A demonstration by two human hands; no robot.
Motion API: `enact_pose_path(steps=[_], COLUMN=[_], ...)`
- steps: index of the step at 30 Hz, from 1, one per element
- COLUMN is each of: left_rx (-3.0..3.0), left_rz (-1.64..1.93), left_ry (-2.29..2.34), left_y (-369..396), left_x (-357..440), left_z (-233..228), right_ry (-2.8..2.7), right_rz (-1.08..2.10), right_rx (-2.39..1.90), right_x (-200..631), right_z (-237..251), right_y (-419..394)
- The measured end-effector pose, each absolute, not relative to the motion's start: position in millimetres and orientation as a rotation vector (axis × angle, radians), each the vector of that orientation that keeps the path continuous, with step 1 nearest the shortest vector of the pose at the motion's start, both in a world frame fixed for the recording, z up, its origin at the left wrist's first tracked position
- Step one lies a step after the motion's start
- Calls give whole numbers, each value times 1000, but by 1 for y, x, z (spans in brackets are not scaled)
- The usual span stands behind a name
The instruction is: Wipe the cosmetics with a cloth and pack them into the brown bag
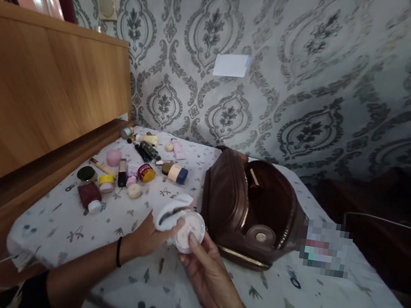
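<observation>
My right hand grips a round, pale pink container with a clear rim, its thumb on the flat face. My left hand is closed around a white, soft-looking cloth held against the container's left side. The left fingers are partly hidden behind the cloth. Just to the right of both hands stands a brown leather bag, its zip undone and its dark inside showing. Left of the hands, cosmetics lie spread out, among them a cream and navy jar and a red jar with yellow.
A dark red bottle, a pink round item and several tubes lie on the patterned sheet. A wooden panel borders the left side. Patterned wallpaper rises behind. A blurred patch lies right of the bag.
</observation>
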State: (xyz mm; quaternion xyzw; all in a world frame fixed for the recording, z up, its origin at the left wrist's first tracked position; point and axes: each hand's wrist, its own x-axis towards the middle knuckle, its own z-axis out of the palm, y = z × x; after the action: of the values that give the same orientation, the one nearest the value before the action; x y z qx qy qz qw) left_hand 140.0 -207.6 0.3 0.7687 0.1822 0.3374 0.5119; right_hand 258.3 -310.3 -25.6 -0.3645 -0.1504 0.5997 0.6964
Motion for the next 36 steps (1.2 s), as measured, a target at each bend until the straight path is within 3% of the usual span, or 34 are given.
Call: enact_pose_path(steps=[5,11,17,28,36], left_rx=[2216,2164,2521,2461,2482], left_rz=[815,787,695,1040,1261], left_ry=[174,303,281,-118,-300], left_y=[-204,-200,-202,-203,-218], left_x=[135,132,129,134,138], left_z=[-5,-5,-5,-22,1], right_ry=[-285,-223,-231,-419,-595], right_rz=[1270,1394,1427,1430,1348], right_rx=[-795,-763,-704,-551,-643], right_x=[261,266,267,269,279], right_z=[-33,-29,-26,-23,10], right_y=[-307,-306,-309,-313,-336])
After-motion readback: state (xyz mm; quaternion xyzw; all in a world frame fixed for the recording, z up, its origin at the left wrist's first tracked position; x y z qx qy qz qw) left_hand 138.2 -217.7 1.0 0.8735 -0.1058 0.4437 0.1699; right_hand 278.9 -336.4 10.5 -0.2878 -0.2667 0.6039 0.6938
